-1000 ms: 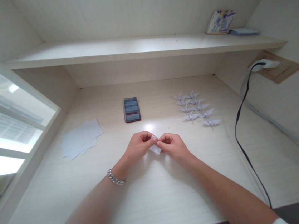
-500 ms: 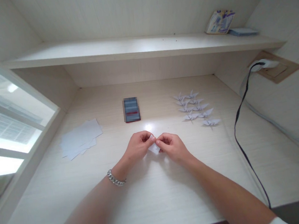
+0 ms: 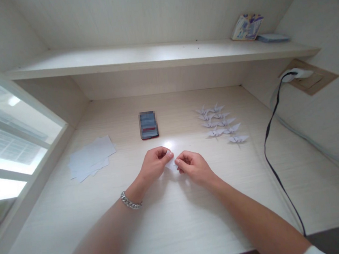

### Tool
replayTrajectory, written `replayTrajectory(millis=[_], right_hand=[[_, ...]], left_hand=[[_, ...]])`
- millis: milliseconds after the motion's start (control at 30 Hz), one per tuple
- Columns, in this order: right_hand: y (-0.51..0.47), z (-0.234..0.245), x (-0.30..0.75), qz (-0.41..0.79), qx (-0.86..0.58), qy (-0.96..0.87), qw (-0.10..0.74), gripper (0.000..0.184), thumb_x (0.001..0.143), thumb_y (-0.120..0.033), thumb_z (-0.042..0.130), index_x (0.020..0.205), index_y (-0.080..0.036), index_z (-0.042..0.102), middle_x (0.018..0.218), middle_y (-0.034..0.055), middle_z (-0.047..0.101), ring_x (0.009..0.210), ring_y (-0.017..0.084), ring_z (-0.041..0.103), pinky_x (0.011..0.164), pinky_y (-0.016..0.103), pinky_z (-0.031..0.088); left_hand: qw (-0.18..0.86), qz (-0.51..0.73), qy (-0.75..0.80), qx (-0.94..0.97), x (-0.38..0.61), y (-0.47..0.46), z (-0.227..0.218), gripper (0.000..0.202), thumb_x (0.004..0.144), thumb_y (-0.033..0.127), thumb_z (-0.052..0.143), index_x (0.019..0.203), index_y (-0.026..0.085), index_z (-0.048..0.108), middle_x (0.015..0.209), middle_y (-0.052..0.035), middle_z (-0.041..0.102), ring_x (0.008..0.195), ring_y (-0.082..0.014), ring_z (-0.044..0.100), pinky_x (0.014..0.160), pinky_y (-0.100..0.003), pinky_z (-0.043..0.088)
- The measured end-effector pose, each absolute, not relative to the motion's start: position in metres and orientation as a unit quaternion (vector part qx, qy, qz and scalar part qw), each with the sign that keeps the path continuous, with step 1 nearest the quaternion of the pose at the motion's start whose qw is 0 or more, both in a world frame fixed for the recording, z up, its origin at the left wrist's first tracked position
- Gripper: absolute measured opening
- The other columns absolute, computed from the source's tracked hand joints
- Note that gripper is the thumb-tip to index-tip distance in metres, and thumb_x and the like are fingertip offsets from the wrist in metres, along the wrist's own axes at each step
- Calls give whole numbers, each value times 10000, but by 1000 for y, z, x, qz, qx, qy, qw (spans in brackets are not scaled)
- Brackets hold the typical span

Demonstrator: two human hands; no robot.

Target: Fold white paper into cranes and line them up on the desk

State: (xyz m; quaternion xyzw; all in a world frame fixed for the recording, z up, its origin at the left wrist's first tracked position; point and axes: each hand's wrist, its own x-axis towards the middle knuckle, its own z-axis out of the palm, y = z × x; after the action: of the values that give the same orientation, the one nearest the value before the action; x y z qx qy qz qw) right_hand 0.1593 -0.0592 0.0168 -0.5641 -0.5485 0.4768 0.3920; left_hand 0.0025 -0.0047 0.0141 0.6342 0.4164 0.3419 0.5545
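Note:
A small folded piece of white paper (image 3: 170, 165) is held between my two hands above the desk. My left hand (image 3: 156, 163) pinches its upper left part between thumb and fingers; a silver chain bracelet (image 3: 131, 200) circles that wrist. On the other side, my right hand (image 3: 194, 165) has thumb and forefinger closed on the paper's right edge. The fingers cover much of the paper, so its exact folds cannot be made out. Several white paper cranes (image 3: 218, 123) stand in rows to the right, beyond my right hand.
Loose white paper sheets (image 3: 92, 158) overlap on the left of the desk. A phone-like dark object (image 3: 148, 125), blurred out, lies beyond my hands. A black cable (image 3: 267, 134) hangs from the wall socket (image 3: 310, 76) down the right side. A shelf (image 3: 161, 56) spans the back, bearing a small box (image 3: 246, 27).
My hands have moved slightly apart, the left one shifting a little up and left. Both still grip the folded paper. The view has shifted slightly.

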Motion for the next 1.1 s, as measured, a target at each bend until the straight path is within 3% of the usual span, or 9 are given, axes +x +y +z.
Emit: replayTrajectory(millis=[933,1100], right_hand=[[-55,19,163,545,-513,-527,403,179,765,-317,570,701,-153,601,625,13,618,564,121,570,574,242,446],[-55,16,161,512,-532,-531,416,178,782,-329,549,737,-164,599,587,-2,598,556,125,557,557,242,430]], left_hand=[[575,372,428,590,1,-3,16,262,703,384,635,665,126,602,612,-7,568,555,-106,491,533,-222,373],[568,360,421,608,3,-7,17,264,704,384,636,670,122,623,637,-17,582,588,-111,497,544,-220,375]])
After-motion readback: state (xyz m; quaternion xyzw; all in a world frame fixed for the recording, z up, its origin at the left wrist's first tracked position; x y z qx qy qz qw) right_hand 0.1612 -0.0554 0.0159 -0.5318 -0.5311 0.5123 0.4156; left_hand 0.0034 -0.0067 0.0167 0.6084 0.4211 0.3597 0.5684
